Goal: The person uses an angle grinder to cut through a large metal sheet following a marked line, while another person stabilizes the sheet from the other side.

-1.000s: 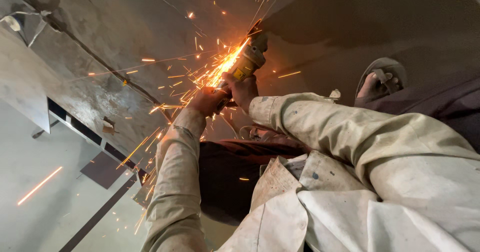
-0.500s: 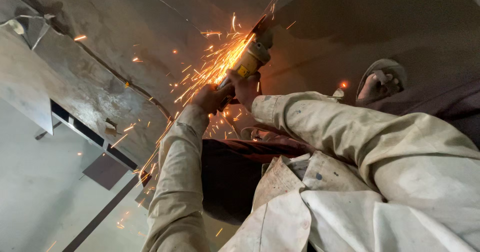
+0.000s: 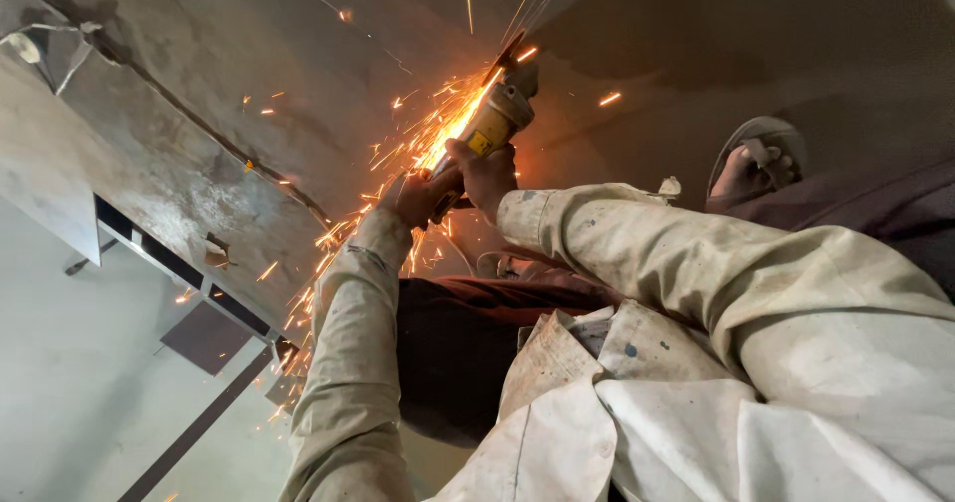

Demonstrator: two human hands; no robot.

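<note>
Grey sheet metal fills the background, and against it the left hand and right hand both clench the yellow angle grinder, seemingly heavy, rigid, best gripped along its body, spraying sparks.

A sandalled foot rests on the grey floor at the right, while a bare light bulb on thin wires sits at the upper left beside a dark rectangular plate below.
</note>
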